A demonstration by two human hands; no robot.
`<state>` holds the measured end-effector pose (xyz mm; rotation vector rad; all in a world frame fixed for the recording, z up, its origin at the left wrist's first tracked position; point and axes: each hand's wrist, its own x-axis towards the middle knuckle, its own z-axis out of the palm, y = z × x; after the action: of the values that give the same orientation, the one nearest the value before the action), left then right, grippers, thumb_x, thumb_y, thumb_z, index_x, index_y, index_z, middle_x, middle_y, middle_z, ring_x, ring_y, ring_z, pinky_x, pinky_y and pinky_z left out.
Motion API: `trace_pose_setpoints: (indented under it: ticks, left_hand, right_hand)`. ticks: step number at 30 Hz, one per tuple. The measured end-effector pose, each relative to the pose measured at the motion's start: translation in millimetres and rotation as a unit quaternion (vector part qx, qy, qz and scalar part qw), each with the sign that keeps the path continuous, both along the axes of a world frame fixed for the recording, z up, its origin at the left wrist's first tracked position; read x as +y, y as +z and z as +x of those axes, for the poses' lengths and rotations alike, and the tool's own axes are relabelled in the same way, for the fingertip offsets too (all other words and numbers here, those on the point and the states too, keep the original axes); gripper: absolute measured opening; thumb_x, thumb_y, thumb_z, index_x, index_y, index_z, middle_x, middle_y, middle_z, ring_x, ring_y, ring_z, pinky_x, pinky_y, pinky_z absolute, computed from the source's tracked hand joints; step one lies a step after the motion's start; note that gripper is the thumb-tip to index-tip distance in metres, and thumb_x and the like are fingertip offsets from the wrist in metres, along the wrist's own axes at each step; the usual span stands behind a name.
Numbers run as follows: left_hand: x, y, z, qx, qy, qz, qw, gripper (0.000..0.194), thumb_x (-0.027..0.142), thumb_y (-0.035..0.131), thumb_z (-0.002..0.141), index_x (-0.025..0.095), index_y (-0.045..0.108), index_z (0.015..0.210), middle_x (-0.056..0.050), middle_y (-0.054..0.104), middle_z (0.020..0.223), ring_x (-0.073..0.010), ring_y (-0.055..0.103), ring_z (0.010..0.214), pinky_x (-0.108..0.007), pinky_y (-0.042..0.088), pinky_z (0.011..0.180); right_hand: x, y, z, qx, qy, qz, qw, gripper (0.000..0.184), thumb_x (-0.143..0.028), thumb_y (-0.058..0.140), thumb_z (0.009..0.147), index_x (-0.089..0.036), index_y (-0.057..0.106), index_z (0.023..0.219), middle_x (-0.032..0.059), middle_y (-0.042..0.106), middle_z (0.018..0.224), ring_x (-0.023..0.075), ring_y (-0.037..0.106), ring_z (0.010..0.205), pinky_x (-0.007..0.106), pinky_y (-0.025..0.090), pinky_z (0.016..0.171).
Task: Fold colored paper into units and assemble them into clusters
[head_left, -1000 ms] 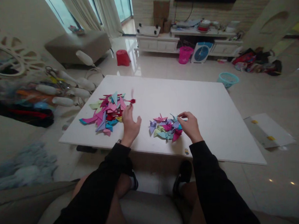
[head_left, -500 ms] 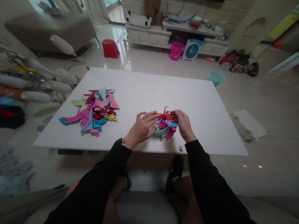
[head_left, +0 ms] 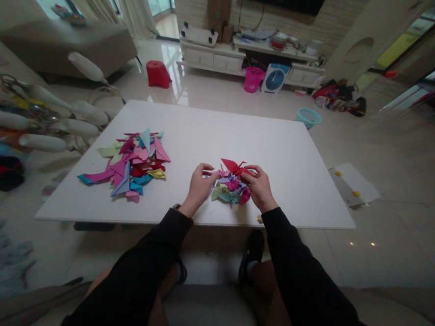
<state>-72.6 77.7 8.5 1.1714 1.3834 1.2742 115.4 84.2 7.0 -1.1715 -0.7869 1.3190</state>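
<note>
A red paper crane (head_left: 233, 167), its wings spread, is raised over a small heap of folded paper cranes (head_left: 227, 196) in green, purple, magenta and pale blue. The fingers of my right hand (head_left: 260, 189) are closed on its right side. At the heap's left, my left hand (head_left: 199, 186) has its fingers curled around the edge of a pink paper crane (head_left: 221, 173); the fingertips partly hide the grip. A larger pile of folded paper cranes (head_left: 120, 170), in pink, blue, green, red and yellow, lies on the left of the white table (head_left: 200, 129).
A small sticker (head_left: 260, 219) is at the table's near edge. Beyond the table stand a red stool (head_left: 158, 74), a pink bin (head_left: 253, 79), a blue and white fan (head_left: 275, 78) and a turquoise basket (head_left: 308, 117). White lamp arms (head_left: 86, 66) reach close to the table's left side.
My left hand has lifted off the heap's top and moved left, its fingers now curled at the pink crane. The red crane has come up in my right hand, its wings more spread.
</note>
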Motion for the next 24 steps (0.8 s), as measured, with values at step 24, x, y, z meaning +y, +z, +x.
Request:
trace_pose_setpoints:
  ticks: [24]
  left_hand:
    - [-3, -6.0, 21, -0.422, -0.093, -0.118, 0.894, 0.023, 0.016, 0.086, 0.07, 0.008, 0.075, 0.088, -0.008, 0.076, 0.087, -0.0122, 0.068, 0.077, -0.024, 0.053, 0.078]
  right_hand:
    - [-9, 1.7, -13, -0.048, 0.131, 0.026, 0.99, 0.036, -0.034, 0.093, 0.057, -0.021, 0.068, 0.079, -0.0013, 0.072, 0.073, 0.0138, 0.065, 0.067, 0.027, 0.053, 0.064]
